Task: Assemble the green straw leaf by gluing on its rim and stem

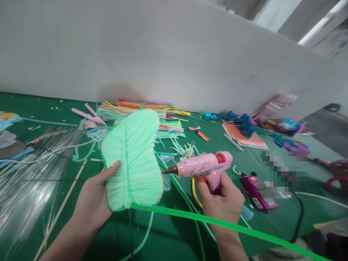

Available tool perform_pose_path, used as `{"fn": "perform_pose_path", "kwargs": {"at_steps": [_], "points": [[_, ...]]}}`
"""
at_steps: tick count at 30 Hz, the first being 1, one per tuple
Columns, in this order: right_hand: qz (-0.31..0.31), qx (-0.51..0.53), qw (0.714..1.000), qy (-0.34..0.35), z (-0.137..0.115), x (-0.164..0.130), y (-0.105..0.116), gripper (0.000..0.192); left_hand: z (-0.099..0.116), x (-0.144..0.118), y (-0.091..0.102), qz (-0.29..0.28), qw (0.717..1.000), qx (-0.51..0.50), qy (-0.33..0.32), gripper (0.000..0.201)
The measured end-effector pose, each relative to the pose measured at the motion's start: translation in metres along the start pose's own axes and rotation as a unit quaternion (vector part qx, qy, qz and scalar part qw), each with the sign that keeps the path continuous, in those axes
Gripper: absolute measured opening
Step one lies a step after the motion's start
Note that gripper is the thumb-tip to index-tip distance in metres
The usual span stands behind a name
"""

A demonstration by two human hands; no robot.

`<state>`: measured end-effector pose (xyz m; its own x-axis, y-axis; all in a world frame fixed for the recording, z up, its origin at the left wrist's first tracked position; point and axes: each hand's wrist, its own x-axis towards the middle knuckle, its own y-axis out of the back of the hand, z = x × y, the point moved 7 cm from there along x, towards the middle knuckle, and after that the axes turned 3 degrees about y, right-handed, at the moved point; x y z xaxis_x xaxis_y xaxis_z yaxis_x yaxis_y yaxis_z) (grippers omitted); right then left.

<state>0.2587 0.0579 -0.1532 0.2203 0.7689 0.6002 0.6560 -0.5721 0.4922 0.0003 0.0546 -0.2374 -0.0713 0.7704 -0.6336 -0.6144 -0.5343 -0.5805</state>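
Observation:
My left hand [94,197] holds up a mint-green fuzzy leaf [133,157] made of pipe cleaners, thumb on its left edge. A long green stem [217,223] runs from the leaf's base toward the lower right. My right hand [221,199] grips a pink hot glue gun [203,166], its brown nozzle pointing left and nearly touching the leaf's right edge. A small red light glows on the gun.
A stack of coloured pipe cleaners [141,108] lies behind the leaf on the green table [40,105]. Clear cellophane [29,174] sits at left, a purple device [258,192] with a black cord at right, blue and orange craft scraps [241,128] farther back. A white wall stands behind.

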Motion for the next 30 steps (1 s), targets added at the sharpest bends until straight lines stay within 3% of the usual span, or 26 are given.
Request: {"fn": "perform_pose_path", "kwargs": {"at_steps": [8, 16, 20, 24, 28, 30], "points": [[-0.041, 0.051, 0.998, -0.021, 0.009, -0.009, 0.001, 0.037, 0.004, 0.002, 0.002, -0.019, 1.0, -0.007, -0.012, 0.051], [-0.038, 0.031, 0.999, 0.024, 0.002, -0.007, 0.005, 0.032, 0.005, 0.002, 0.001, -0.008, 1.0, -0.009, -0.014, 0.049], [-0.054, 0.043, 0.997, 0.027, 0.004, -0.011, 0.004, 0.01, 0.005, 0.0, 0.002, -0.006, 1.0, -0.013, -0.014, 0.045], [-0.061, 0.034, 0.997, 0.042, 0.004, -0.015, 0.005, 0.021, 0.006, 0.0, 0.0, -0.004, 1.0, -0.014, -0.017, 0.043], [-0.05, 0.024, 0.998, 0.034, 0.003, -0.012, 0.006, 0.01, 0.005, 0.0, -0.001, -0.005, 1.0, -0.011, -0.011, 0.046], [-0.047, 0.023, 0.998, 0.038, 0.001, -0.009, 0.006, 0.015, 0.005, 0.0, 0.0, -0.001, 1.0, -0.007, -0.008, 0.048]]}}
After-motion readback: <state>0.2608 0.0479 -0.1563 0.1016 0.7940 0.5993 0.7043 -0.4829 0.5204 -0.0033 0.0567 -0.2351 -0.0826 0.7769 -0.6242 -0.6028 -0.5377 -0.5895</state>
